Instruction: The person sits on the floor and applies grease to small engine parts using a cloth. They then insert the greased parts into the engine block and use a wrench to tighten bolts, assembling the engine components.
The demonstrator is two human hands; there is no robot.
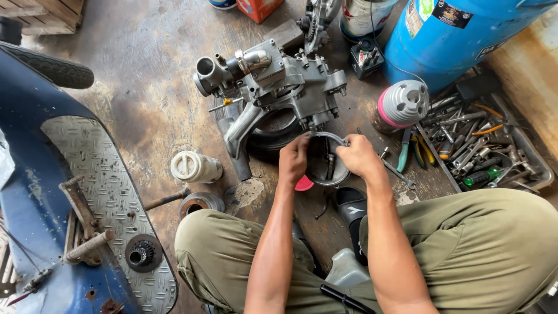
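Note:
A grey metal scooter engine [279, 81] lies on the stained concrete floor in front of me. At its near end sits a round open housing [325, 166] with a thin metal ring around its rim. My left hand [293, 160] grips the left side of that ring. Gripping the ring's right side is my right hand [357, 156]. A black tyre [270, 131] lies under the engine. A small red piece [304, 184] shows just below my left hand. My knees in olive trousers frame the bottom of the view.
A metal tray [537, 168] full of wrenches, pliers and screwdrivers sits at the right. A finned cylinder [401, 104] and a blue barrel [459, 35] stand behind it. A white cylindrical part [195, 167] and a blue scooter footboard [104, 197] lie to the left.

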